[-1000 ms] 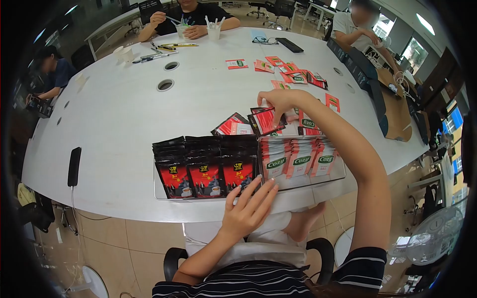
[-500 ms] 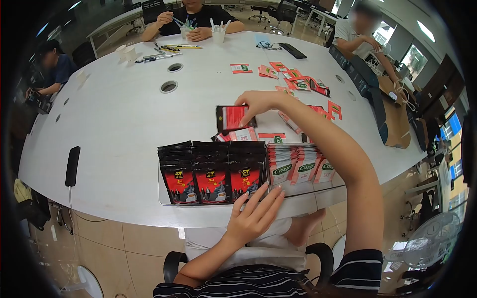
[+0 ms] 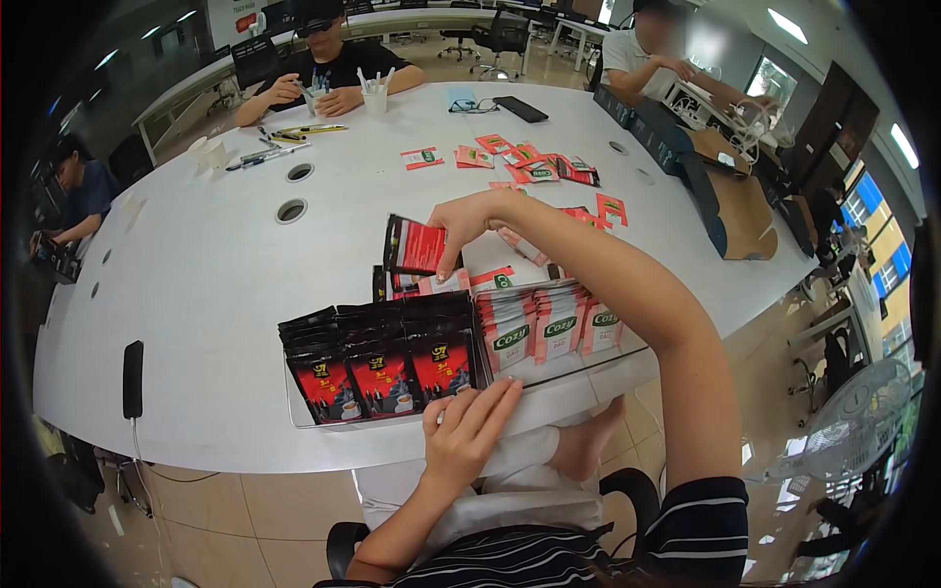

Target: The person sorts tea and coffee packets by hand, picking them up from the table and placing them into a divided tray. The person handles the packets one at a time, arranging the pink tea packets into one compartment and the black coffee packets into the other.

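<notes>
Near the tabletop [image 3: 216, 294] edge, left hand [image 3: 461, 441], fingers slightly spread, steadies tray [image 3: 578, 371]; right hand [image 3: 467, 221] pinches sachet [image 3: 418, 248] side: grip lightly.

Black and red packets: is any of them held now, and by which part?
Yes, the right hand holds a packet by its right side. The left hand seems to rest on the tray.

Smooth white tabletop [image 3: 206, 323], glossy black sachets [image 3: 377, 377], clear plastic tray [image 3: 588, 369] — six o'clock, matt paper cups [image 3: 209, 155] — ten o'clock
</notes>
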